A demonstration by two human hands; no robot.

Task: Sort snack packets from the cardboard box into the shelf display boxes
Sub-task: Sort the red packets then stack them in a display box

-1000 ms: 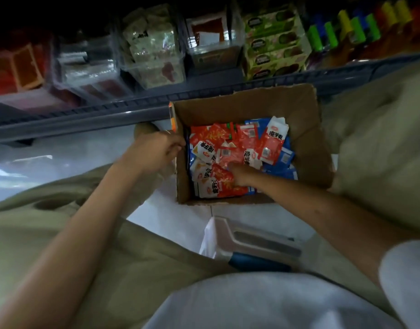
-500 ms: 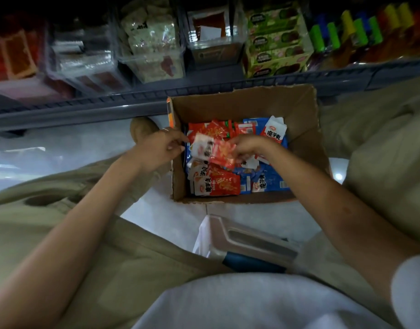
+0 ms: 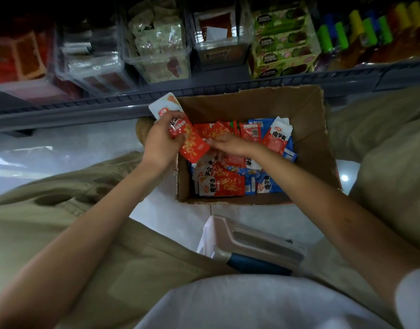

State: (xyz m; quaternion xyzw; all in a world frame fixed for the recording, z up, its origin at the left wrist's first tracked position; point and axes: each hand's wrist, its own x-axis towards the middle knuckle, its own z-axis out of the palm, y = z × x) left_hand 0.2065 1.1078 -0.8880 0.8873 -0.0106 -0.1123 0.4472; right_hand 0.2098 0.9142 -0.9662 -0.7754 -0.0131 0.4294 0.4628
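Note:
A brown cardboard box (image 3: 306, 138) stands open on the floor below the shelf, holding several red and blue snack packets (image 3: 224, 186). My left hand (image 3: 160, 141) is at the box's left rim, shut on a small bunch of red and white packets (image 3: 191, 142) that fan out above and right of the fingers. My right hand (image 3: 230, 144) reaches into the box, its fingers touching the lower edge of that bunch and the packets beneath. Clear display boxes (image 3: 161, 51) sit on the shelf above.
The grey shelf edge (image 3: 109, 108) runs across just behind the box. Green cartons (image 3: 282, 43) and coloured bottles (image 3: 370, 32) fill the shelf's right part. A pink and blue stool (image 3: 256, 248) is between my knees, which flank the box.
My left hand left the box's rim and now grips red packets lifted from the box. My right hand moved from the front of the pile toward the left hand.

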